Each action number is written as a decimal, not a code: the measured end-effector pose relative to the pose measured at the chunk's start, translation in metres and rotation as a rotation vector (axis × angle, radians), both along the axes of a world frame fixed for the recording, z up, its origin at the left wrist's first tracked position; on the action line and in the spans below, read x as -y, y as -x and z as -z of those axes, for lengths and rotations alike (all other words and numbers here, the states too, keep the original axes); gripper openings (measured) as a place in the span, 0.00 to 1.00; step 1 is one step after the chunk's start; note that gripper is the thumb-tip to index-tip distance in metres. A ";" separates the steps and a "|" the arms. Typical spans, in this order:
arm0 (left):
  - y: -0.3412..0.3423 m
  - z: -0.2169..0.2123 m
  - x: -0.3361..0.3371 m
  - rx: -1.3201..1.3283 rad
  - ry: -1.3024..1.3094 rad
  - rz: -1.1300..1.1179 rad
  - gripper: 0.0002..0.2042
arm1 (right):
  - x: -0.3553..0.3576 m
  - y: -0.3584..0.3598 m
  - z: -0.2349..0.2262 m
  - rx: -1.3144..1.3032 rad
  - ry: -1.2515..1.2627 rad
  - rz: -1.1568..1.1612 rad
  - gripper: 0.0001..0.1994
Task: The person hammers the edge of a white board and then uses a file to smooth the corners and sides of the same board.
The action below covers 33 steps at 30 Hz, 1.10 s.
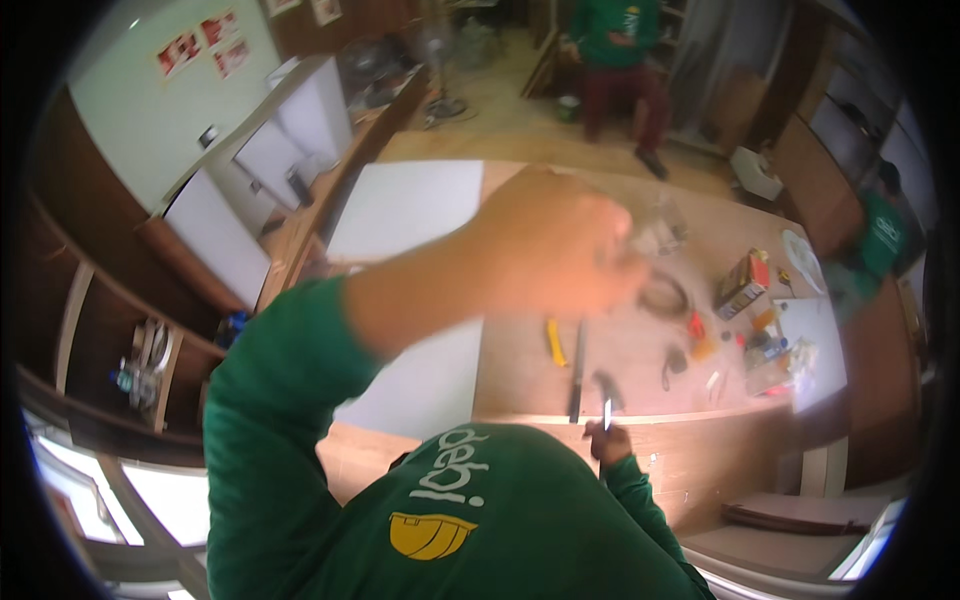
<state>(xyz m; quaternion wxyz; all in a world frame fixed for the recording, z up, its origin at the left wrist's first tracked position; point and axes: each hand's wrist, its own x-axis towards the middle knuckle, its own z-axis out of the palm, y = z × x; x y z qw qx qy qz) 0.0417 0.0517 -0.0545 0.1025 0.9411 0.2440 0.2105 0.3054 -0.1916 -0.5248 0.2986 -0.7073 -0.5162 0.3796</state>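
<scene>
My left hand (560, 245) is raised close to the camera over the middle of the table, blurred, with its fingers curled in. Whatever may be inside those fingers is hidden. Lower down, at the table's near edge, my right hand (608, 442) is closed around a hammer (607, 392), whose dark curved head and shiny shaft stick up above the fist. Just left of the hammer a long black bar (577, 372) lies on the brown table (520, 380). A yellow utility knife (556, 342) rests beside the bar, below my left hand.
White panels (400, 385) cover the table's left side. A dark ring-shaped roll (663, 296), a red-and-yellow box (743, 285), a small dark object (675, 362) and a clear bag (775, 375) lie on the right. One person (615, 60) is beyond the table, another (880, 235) at far right.
</scene>
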 end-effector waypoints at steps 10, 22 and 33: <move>-0.030 0.177 -0.083 -0.431 0.062 -0.395 0.21 | -0.137 0.143 -0.271 -0.845 -0.160 -0.087 0.06; -0.039 0.240 -0.094 -0.145 0.079 -0.603 0.20 | -0.161 0.190 -0.232 -0.606 -0.637 -0.144 0.06; 0.003 0.358 -0.090 0.802 1.609 -0.596 0.19 | -0.182 0.165 -0.160 0.066 -0.603 -0.212 0.05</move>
